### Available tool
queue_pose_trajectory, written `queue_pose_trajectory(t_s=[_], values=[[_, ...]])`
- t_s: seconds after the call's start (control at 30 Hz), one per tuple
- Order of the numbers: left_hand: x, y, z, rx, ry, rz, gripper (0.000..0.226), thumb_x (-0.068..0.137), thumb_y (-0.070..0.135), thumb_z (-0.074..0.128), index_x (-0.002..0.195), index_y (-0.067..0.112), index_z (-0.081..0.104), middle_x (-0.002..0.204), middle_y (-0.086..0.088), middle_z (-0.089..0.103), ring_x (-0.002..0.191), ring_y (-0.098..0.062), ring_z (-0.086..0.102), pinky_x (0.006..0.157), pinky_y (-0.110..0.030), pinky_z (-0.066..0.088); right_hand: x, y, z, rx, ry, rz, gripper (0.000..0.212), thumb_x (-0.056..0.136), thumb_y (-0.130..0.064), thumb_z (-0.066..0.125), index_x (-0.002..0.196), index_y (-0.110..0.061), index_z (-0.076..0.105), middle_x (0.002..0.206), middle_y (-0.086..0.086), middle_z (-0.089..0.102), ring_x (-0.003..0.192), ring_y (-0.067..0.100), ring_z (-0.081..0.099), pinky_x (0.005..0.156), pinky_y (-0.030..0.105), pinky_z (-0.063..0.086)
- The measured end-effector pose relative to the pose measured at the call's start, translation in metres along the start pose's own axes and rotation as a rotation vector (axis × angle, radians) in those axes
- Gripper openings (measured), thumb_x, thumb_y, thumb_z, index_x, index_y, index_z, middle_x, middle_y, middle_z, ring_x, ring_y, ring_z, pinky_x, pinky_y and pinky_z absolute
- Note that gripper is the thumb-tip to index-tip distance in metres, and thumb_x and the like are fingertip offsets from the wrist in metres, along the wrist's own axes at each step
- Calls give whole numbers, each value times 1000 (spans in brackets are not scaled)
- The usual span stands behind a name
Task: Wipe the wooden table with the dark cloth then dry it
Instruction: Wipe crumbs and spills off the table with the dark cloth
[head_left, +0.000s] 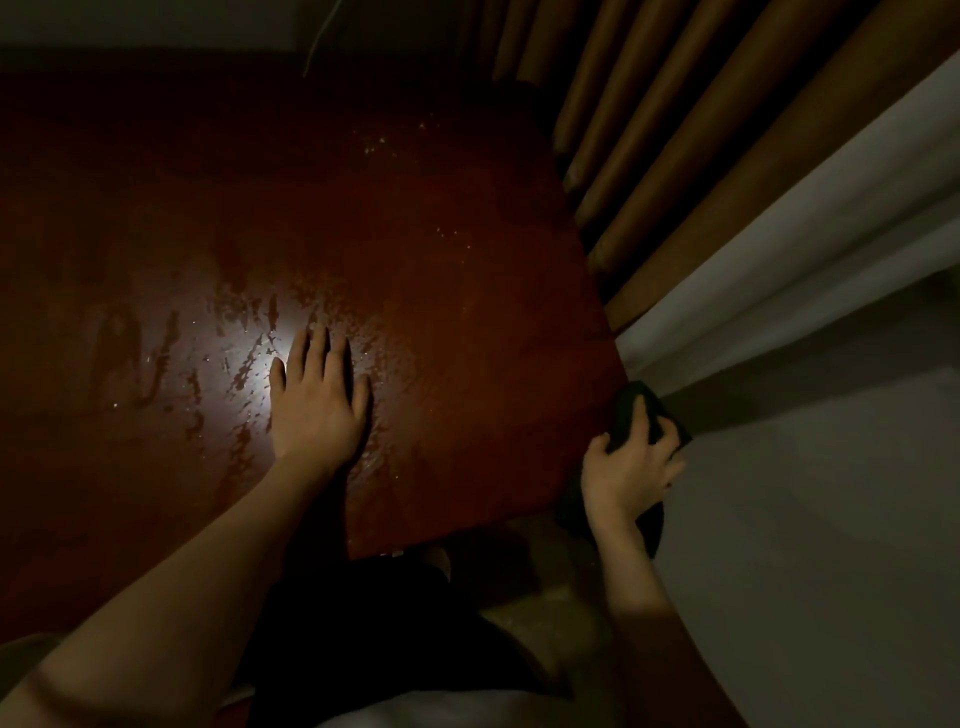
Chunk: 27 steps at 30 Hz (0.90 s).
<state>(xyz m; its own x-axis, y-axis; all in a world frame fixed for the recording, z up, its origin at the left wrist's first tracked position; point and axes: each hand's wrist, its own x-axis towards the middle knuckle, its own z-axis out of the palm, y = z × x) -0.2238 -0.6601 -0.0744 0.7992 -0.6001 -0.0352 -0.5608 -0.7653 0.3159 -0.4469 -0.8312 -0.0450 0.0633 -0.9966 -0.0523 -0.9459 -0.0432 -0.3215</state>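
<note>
The dark reddish wooden table fills the left and middle of the head view, its surface streaked with wet smears and droplets that shine under a bright glare. My left hand lies flat on the wet top, fingers spread, holding nothing. My right hand is at the table's right near corner, fingers closed over the dark cloth, which is bunched against the table's edge. Part of the cloth hangs down below my wrist in shadow.
Brown curtain folds hang along the table's right side. A white sheet or bedding lies to the right of the corner. My dark-clothed legs are below the table's near edge. The room is dim.
</note>
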Motion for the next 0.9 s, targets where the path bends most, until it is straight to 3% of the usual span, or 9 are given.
queue_pose_trajectory(t_s=[0.17,0.27,0.5,0.57,0.7,0.77,0.83,0.9], values=[[0,-1,1,21,-16,-3,56,98,39,29,146,10,22,156,-10,15,144,-22,1,115,-45,1,-37,-23,9,61,-101,-451,57,80,-12,65,134,-22,50,137,10,45,121,34,39,94,49,41],[-1,-1,1,7,-9,3,55,99,38,30,146,10,23,156,-11,15,144,-22,1,116,-46,1,-66,-38,20,43,-160,-702,59,74,-15,71,129,-23,53,130,9,52,114,34,46,83,49,45],[0,-3,2,7,-8,-5,55,98,38,31,146,11,24,156,-9,13,144,-21,0,117,-46,3,-19,-61,30,-88,-298,-1143,58,84,-25,57,139,-29,41,141,7,42,124,39,39,91,54,40],[-1,-3,2,2,-7,-6,55,98,37,31,146,12,23,156,-9,13,144,-21,1,117,-45,3,20,-66,28,-149,-262,-1022,58,90,-29,52,143,-34,31,148,4,32,132,37,28,98,54,34],[-1,0,1,-13,-1,-7,53,98,36,32,145,12,25,156,-10,15,144,-21,1,116,-46,3,82,-74,22,-147,-151,-432,57,94,-32,44,147,-34,20,154,3,17,137,36,15,105,57,26],[1,0,1,-10,2,-12,52,99,36,31,144,11,26,155,-10,16,144,-21,2,116,-47,4,79,-82,22,-135,-102,-241,58,95,-30,42,148,-31,17,155,5,13,137,38,14,106,57,23],[2,1,1,-8,-4,-14,52,99,36,31,144,11,26,155,-10,16,144,-21,2,116,-47,3,54,-90,23,-159,-77,-255,59,96,-26,43,148,-28,17,155,7,13,137,39,14,105,56,23],[2,1,2,-7,-6,-14,53,98,36,31,144,10,26,155,-10,16,144,-21,2,116,-47,3,17,-91,27,-181,-94,-439,59,95,-24,45,148,-27,20,154,7,17,135,39,18,102,55,27]])
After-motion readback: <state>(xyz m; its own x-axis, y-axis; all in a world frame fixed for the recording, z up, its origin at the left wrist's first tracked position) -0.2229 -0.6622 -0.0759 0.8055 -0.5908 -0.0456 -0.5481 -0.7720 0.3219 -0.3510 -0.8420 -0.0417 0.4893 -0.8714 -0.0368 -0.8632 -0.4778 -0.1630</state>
